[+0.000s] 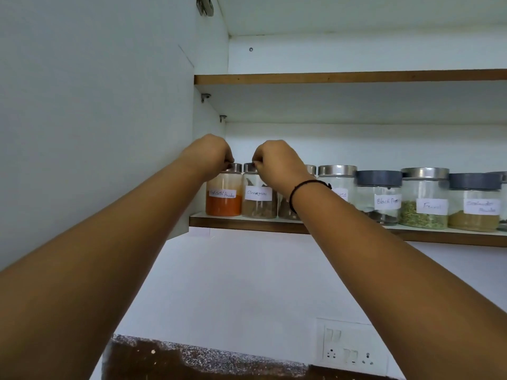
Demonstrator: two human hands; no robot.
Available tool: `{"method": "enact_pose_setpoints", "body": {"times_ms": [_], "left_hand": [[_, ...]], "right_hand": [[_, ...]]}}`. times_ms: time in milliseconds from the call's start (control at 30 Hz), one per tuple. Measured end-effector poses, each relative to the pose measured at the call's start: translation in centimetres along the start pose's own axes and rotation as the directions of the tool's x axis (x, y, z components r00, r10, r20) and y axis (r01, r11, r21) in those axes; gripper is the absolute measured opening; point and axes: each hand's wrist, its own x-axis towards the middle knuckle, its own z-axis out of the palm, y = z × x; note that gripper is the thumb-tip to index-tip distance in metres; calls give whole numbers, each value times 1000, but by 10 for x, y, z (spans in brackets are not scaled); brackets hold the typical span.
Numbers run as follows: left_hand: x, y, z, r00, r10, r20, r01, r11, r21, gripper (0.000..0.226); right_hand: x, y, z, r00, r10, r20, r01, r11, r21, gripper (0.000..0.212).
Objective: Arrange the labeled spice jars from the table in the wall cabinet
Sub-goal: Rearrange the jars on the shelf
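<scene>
Both arms reach up to the lower shelf [247, 224] of the wall cabinet, where the spice jars stand in a row along its near edge. The left hand [211, 157] curls its fingers over the steel lid of the red chilli powder jar [223, 198], the leftmost one, which sits against the cabinet's left wall. The right hand [277, 163] pinches the lid of the cinnamon jar [259, 200], which touches the chilli jar. A black band [301, 187] circles the right wrist, which hides most of the next jar. Further right stand the black pepper jar [380, 200], the fennel jar [424, 200] and the coriander powder jar [476, 205]. The open cabinet door [96, 105] fills the left side.
</scene>
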Motion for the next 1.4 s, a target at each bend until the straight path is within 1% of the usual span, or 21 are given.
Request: {"method": "enact_pose_setpoints", "body": {"times_ms": [200,367,567,767,1000,1200,1400], "left_hand": [[10,-6,-1,999,42,-21,-42,999,3,23],[19,-8,7,998,54,-43,-55,998,-12,21],[33,-11,22,998,27,-51,-26,999,18,22],[43,-10,36,997,35,-74,-30,997,74,19],[57,-17,51,997,29,-76,-24,998,59,21],[72,-20,65,998,19,-63,-12,993,120,18],[86,-26,76,998,12,-55,-6,993,115,17]], "right_hand": [[11,2,2,998,47,-39,-47,999,-3,14],[16,1,6,998,60,-38,-60,998,-14,13],[22,2,12,998,66,-7,-66,998,-9,16],[31,4,17,997,78,28,-78,997,-3,15],[35,6,27,998,55,19,-55,998,-35,13],[45,11,42,998,53,27,-51,996,-67,13],[55,18,57,998,61,23,-59,995,-83,14]]}}
